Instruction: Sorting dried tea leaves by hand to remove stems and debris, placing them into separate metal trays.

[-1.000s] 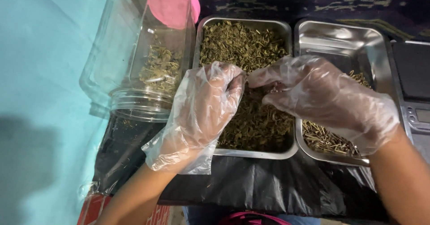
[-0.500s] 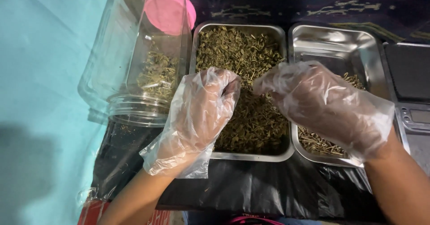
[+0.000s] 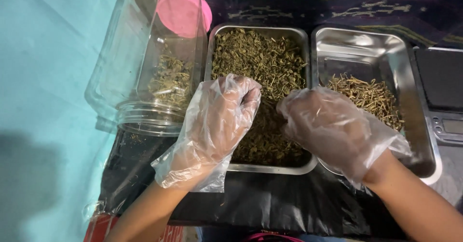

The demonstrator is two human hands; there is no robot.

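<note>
Just left of the gloved left hand (image 3: 217,121), a tipped clear jar (image 3: 144,73).

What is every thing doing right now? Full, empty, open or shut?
Left hand: gloved, curled over the leaves.
Right hand: gloved, curled.
Middle tray: full of dried leaves.
Right tray: part filled, stems.
Jar: lying open, little inside.
Pink lid: off.
</note>
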